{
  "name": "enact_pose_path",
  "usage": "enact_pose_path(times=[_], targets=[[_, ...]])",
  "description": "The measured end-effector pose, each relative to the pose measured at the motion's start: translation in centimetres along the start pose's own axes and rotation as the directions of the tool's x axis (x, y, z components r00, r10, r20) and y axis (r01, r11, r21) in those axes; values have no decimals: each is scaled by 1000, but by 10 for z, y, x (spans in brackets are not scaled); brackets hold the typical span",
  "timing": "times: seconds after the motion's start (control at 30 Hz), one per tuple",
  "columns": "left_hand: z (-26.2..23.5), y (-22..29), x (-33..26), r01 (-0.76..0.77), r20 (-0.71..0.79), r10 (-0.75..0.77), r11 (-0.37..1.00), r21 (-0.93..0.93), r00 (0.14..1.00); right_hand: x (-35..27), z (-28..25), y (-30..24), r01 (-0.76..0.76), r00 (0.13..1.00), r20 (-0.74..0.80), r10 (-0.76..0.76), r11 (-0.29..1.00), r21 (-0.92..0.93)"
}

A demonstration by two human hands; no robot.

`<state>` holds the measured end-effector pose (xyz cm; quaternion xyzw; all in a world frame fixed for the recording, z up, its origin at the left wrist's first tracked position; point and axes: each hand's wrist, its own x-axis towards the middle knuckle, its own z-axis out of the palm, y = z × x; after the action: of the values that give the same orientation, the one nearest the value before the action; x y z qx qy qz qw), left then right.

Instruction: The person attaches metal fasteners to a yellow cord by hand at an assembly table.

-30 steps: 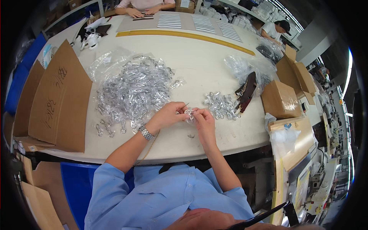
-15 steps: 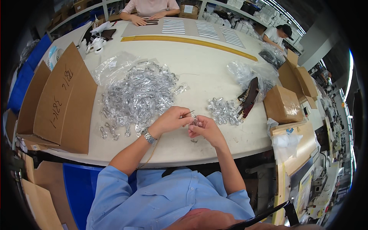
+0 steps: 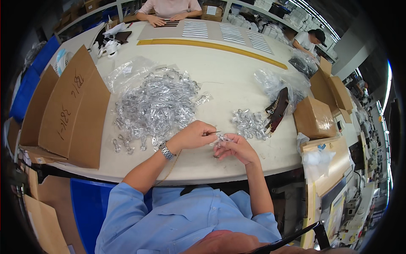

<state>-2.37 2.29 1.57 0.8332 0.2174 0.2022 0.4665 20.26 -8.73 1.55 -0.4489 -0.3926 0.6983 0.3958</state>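
Observation:
My left hand (image 3: pixel 196 134), with a metal watch on its wrist, is closed on a thin, dark, pointed tool (image 3: pixel 213 133) whose tip points right. My right hand (image 3: pixel 237 149) pinches a metal snap hook in clear plastic (image 3: pixel 224 138), close by the tool's tip. Fingers partly cover the hook. Beyond my left hand lies a big heap of plastic-wrapped snap hooks (image 3: pixel 156 106). To the right of my right hand is a smaller pile of wrapped hooks (image 3: pixel 250 123). A tan cord (image 3: pixel 172 166) hangs down beside my left wrist.
An open cardboard box (image 3: pixel 72 110) stands at the left, and another box (image 3: pixel 317 118) at the right. Dark straps (image 3: pixel 278 108) and clear bags (image 3: pixel 281 82) lie near it. A yellow ruler (image 3: pixel 211 49) crosses the far table. Across from me a person's hands (image 3: pixel 165 19) handle dark strips.
My right hand has turned, and its fingers sit differently around the wrapped hook. The tool in my left hand stays by the hook. The whole view has shifted slightly.

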Motion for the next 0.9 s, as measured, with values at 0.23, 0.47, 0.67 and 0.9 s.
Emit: enact_pose_path(times=[0.23,0.47,0.67,0.9], targets=[[4,-5,8,13,-183,-4,999,49,983,11,-1,15,-57,998,33,59,996,-68],[10,-4,9,-61,-272,92,991,118,958,12,13,17,-45,999,-14,45,998,47],[11,-6,9,106,-357,-165,978,-180,919,25,23,22,352,871,-456,-182,879,321],[27,14,7,197,-75,-275,830,-522,959,46,19,47,405,888,-390,-245,818,408]])
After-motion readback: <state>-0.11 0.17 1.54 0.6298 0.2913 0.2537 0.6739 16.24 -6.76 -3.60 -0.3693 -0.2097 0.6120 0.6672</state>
